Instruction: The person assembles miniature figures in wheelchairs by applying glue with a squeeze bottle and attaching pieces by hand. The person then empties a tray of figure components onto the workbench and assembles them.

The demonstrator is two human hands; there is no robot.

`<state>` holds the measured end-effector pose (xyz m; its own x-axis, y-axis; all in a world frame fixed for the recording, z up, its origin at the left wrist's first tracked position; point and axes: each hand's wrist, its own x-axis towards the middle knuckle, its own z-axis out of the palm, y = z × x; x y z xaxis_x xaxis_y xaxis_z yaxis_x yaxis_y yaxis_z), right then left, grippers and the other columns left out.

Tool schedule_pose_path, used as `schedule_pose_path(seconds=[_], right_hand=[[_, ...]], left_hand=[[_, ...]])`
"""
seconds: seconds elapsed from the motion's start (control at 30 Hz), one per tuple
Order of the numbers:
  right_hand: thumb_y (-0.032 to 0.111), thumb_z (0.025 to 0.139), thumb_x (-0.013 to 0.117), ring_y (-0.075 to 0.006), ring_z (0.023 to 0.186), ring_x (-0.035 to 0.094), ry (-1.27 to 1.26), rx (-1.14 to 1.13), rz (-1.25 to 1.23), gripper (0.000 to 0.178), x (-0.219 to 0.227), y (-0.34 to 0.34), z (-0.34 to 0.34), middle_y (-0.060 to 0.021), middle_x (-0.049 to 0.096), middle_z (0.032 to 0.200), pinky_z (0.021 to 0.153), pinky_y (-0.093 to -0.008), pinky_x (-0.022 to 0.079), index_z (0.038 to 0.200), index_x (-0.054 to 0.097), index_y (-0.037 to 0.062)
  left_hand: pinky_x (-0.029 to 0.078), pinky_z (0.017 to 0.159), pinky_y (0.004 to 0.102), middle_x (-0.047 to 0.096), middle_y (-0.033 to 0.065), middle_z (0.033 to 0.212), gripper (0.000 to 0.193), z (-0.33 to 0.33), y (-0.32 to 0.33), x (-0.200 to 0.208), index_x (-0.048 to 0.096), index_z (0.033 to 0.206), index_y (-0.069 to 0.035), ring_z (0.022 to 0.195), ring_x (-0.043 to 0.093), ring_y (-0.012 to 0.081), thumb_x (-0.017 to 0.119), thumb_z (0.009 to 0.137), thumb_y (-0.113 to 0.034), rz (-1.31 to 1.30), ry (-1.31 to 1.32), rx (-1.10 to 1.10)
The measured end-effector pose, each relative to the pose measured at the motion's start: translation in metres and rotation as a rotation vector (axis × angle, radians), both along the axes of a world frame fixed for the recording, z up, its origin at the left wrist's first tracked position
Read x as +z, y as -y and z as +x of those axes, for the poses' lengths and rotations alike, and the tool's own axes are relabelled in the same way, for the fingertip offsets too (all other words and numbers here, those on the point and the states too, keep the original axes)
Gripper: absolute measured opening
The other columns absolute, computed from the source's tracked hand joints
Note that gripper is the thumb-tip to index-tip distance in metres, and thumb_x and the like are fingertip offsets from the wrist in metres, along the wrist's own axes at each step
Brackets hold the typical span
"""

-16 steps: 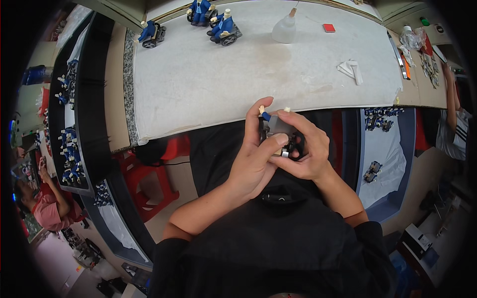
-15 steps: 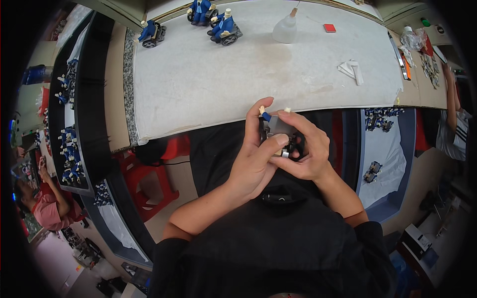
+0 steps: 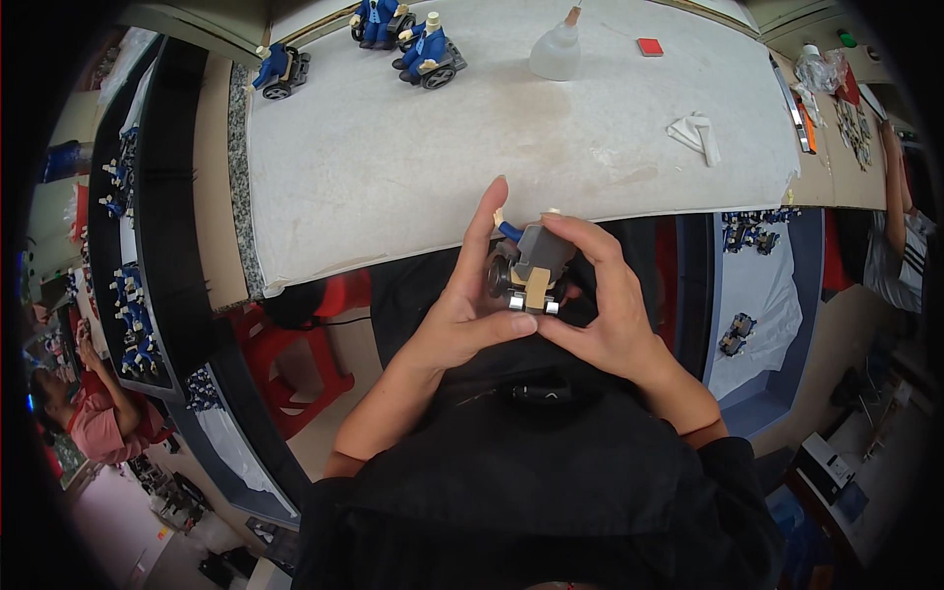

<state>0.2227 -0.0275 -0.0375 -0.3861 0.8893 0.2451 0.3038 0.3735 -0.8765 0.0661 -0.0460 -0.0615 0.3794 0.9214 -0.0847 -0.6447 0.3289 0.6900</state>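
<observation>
Just in front of the table's near edge, I hold a small wheelchair figurine in both hands. Its grey chair back faces me, with a tan part and two shiny silver pieces below. A blue sleeve with a cream hand sticks out on its left. My left hand has its thumb against the bottom and its index finger stretched up beside the dark wheel. My right hand grips the other side, index finger on top and thumb underneath. The figure's front is hidden.
On the white-covered table stand three similar figurines, a clear squeeze bottle, a red square and a crumpled white cloth. Trays of figurines stand left and right. Another person sits at far left.
The figurine has turned so its chair back and silver-tipped underside face me more. My left thumb has moved off the chair back down to its bottom edge.
</observation>
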Motion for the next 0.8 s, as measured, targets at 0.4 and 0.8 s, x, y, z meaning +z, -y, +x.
schedule_pose_path(seconds=[0.4, 0.8], right_hand=[[0.003, 0.078, 0.060, -0.0117, 0.082, 0.055, -0.366, 0.054, -0.508, 0.027, 0.005, -0.006, 0.011, -0.0080, 0.057, 0.093, 0.067, -0.0249, 0.046, 0.104, 0.052, -0.0015], [0.003, 0.074, 0.063, -0.0173, 0.085, 0.059, -0.259, -0.011, -0.261, 0.030, -0.002, -0.002, 0.016, -0.0111, 0.061, 0.097, 0.073, -0.0254, 0.046, 0.104, 0.056, -0.0004]], left_hand=[[0.033, 0.093, 0.0285, 0.035, 0.0123, 0.131, 0.101, -0.005, 0.003, -0.026, 0.010, 0.138, -0.002, 0.113, 0.042, 0.0162, 0.075, 0.066, -0.029, 0.164, -0.267, -0.038], [0.028, 0.099, 0.0296, 0.019, 0.0110, 0.141, 0.102, 0.010, 0.009, -0.038, 0.013, 0.137, -0.001, 0.123, 0.032, 0.0187, 0.076, 0.064, -0.033, 0.110, -0.215, 0.044]])
